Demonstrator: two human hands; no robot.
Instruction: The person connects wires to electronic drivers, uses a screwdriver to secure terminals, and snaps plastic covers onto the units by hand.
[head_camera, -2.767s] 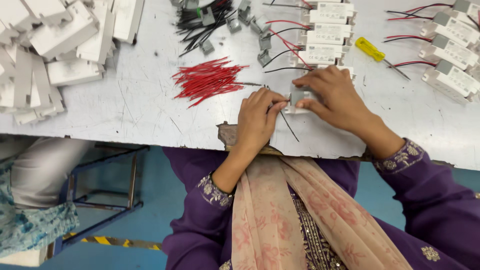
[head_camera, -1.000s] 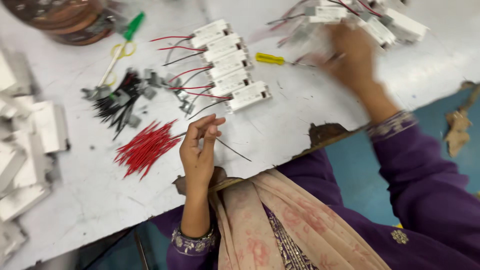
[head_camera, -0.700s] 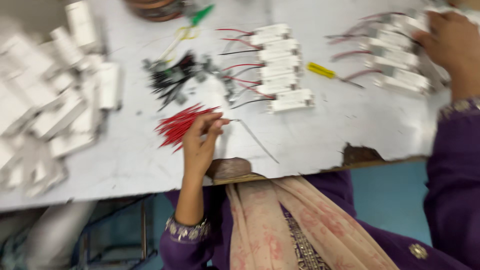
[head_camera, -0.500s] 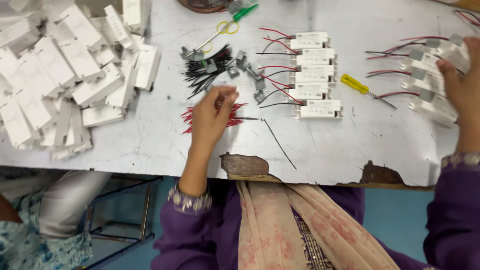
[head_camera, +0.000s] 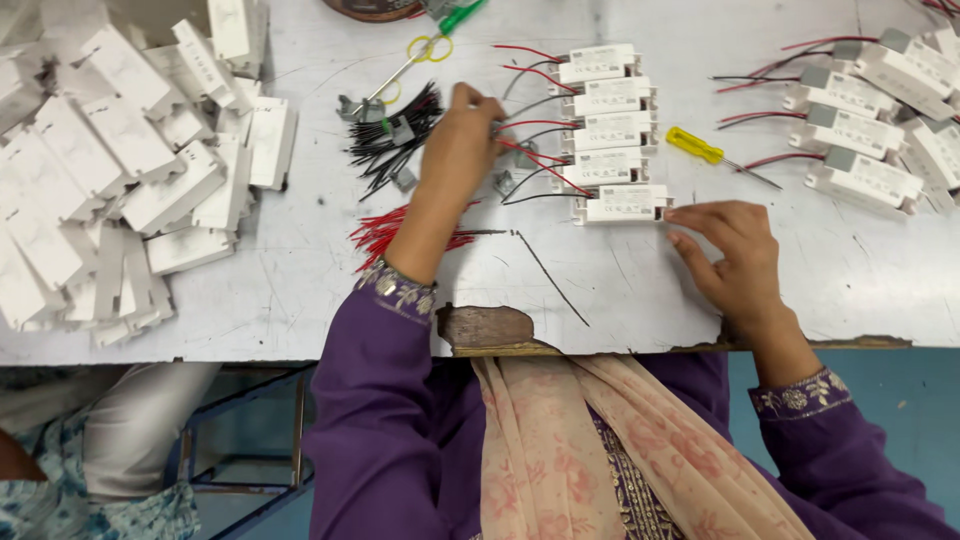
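Nearest the body, the worn front edge of the table (head_camera: 700, 345) shows a chipped brown patch, and just beyond it a single loose black wire (head_camera: 545, 265) lies slantwise on the scratched white top.

The right hand (head_camera: 735, 260) rests on the table just to the near right of the stack of white driver boxes (head_camera: 612, 130). Its fingers are loosely spread and its fingertips touch the right end of the nearest box (head_camera: 622, 204); it grips nothing. That box lies with its long axis running left to right, so the hand meets it end-on.

The left hand (head_camera: 460, 150) is farther out, at the left side of the same stack, where the boxes' red and black leads come out. Its fingers are pinched together on what looks like a thin wire end; which lead it is cannot be made out. The boxes lie to its right, all parallel, five stacked away from the body. This hand is the nearer one to the leads, the right hand the nearer one to the box ends.

Left of the stack and under the left forearm lies a bunch of red wires (head_camera: 385, 232); beyond it, a bunch of black wires (head_camera: 385, 140) with small grey clips. Right of the stack lies a yellow-handled screwdriver (head_camera: 705, 150), then a second group of boxes (head_camera: 870, 110). Farther left is a heap of white casings (head_camera: 110, 170). At the far edge, scissors with yellow loops (head_camera: 425, 55).
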